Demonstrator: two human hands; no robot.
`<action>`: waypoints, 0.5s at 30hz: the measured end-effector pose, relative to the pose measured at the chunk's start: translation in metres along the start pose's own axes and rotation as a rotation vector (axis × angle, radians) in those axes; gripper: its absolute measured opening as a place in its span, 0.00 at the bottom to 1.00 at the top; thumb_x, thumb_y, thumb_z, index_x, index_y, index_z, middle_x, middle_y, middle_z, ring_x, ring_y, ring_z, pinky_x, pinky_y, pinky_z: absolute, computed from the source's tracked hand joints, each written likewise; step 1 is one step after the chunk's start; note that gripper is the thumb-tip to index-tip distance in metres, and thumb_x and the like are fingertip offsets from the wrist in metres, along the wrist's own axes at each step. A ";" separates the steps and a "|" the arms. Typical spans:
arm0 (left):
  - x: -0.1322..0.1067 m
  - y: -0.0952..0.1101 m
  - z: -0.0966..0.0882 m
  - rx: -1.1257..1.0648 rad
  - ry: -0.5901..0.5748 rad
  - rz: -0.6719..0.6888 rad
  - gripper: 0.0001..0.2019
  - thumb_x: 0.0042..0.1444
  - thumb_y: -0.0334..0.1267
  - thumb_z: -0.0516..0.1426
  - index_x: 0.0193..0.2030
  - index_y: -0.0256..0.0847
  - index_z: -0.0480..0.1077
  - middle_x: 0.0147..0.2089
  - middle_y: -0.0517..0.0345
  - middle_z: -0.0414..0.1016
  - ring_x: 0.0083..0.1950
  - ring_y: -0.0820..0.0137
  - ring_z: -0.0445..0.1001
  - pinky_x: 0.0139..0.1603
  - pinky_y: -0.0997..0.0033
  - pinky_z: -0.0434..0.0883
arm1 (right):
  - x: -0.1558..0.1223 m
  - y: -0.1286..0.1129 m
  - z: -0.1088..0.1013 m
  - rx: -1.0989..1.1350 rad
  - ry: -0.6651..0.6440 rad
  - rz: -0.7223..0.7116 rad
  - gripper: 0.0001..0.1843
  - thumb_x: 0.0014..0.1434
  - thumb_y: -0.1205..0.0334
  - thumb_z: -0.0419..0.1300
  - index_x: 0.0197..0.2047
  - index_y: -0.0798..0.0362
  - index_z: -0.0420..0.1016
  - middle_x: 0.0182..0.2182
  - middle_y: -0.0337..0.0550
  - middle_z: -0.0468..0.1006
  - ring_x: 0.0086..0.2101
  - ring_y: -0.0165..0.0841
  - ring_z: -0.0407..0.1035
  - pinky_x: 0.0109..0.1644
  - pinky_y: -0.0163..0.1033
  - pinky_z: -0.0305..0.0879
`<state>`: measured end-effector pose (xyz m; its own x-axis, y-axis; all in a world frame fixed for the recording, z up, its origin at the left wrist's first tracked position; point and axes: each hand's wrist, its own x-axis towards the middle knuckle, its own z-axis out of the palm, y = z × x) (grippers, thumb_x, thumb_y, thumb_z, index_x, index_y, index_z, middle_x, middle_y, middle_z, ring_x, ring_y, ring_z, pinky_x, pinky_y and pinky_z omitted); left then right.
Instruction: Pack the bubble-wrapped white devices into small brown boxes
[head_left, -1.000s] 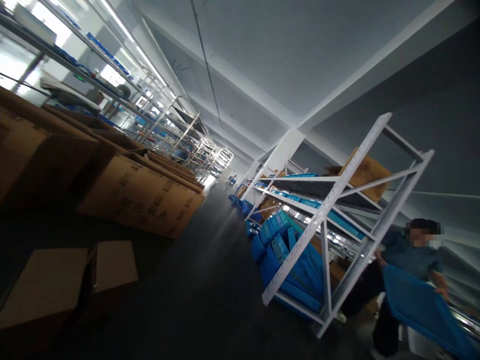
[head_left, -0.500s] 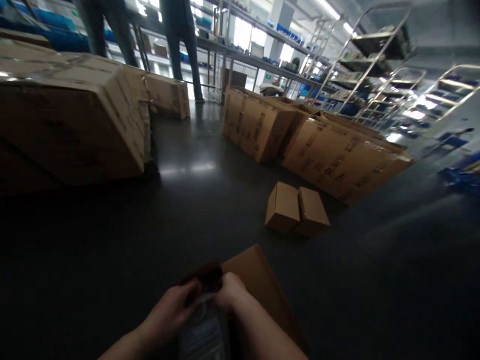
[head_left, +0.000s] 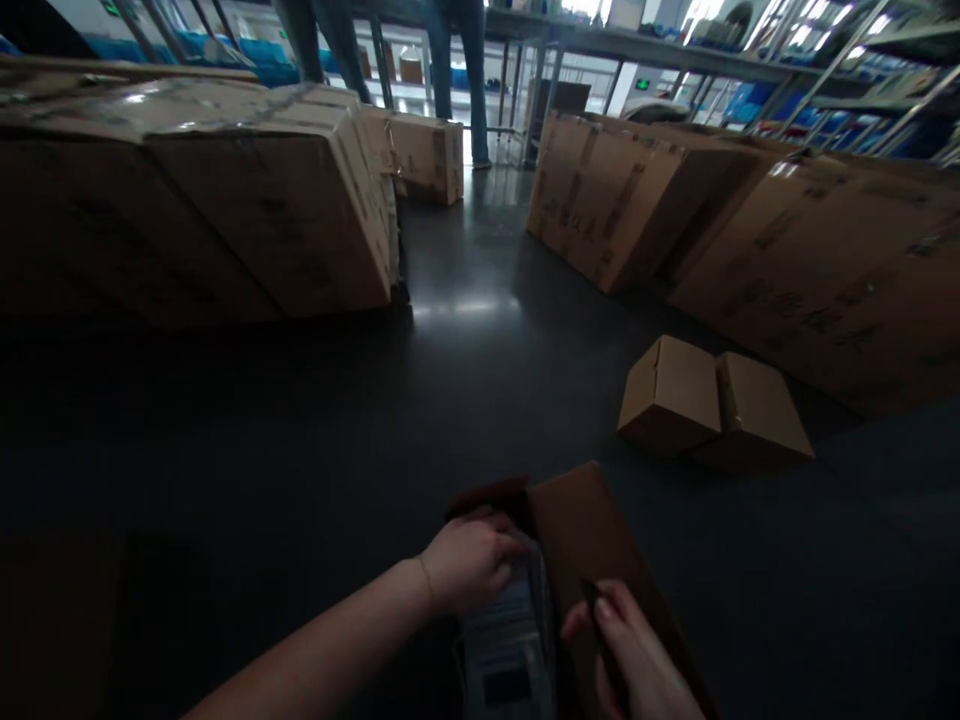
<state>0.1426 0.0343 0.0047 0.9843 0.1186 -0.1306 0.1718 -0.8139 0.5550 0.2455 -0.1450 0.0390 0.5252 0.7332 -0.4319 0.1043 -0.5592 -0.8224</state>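
Carton (head_left: 600,530) open on near side, packed contents (head_left: 496,630) inside, left hand (head_left: 466,567) half-curled over their far end, grip unclear, right hand (head_left: 636,648) closed around dark slim object (head_left: 592,596); step apparently handling contents, next move likely needing steady left hold.

The dark, glossy floor (head_left: 480,385) carries a short streak of pale reflected light (head_left: 466,307). At the back runs a long metal workbench (head_left: 645,47); a green illuminated sign (head_left: 642,84) shows below its top, bright windows (head_left: 699,14) above.
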 end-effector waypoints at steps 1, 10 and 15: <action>0.001 0.001 0.002 0.000 0.008 -0.004 0.17 0.50 0.35 0.51 0.47 0.53 0.65 0.43 0.59 0.67 0.47 0.64 0.63 0.48 0.65 0.63 | -0.005 0.003 0.005 -0.031 -0.072 -0.018 0.18 0.57 0.50 0.43 0.29 0.53 0.65 0.22 0.39 0.68 0.23 0.27 0.64 0.27 0.30 0.59; -0.006 -0.001 0.004 0.059 -0.008 0.023 0.17 0.48 0.34 0.51 0.47 0.47 0.64 0.44 0.57 0.66 0.45 0.65 0.65 0.47 0.66 0.64 | 0.004 0.013 0.040 -0.690 0.000 0.074 0.16 0.59 0.64 0.39 0.36 0.51 0.68 0.28 0.46 0.75 0.31 0.36 0.70 0.31 0.36 0.57; -0.016 -0.006 0.003 0.088 0.013 -0.049 0.17 0.49 0.38 0.50 0.48 0.46 0.62 0.44 0.56 0.67 0.47 0.63 0.64 0.48 0.62 0.64 | 0.003 0.014 0.036 -0.657 -0.045 0.027 0.16 0.59 0.63 0.42 0.39 0.48 0.70 0.30 0.44 0.76 0.32 0.34 0.71 0.32 0.35 0.59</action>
<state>0.1259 0.0355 0.0012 0.9752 0.1667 -0.1453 0.2165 -0.8535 0.4740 0.2176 -0.1370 0.0127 0.5001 0.7234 -0.4760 0.5932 -0.6866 -0.4203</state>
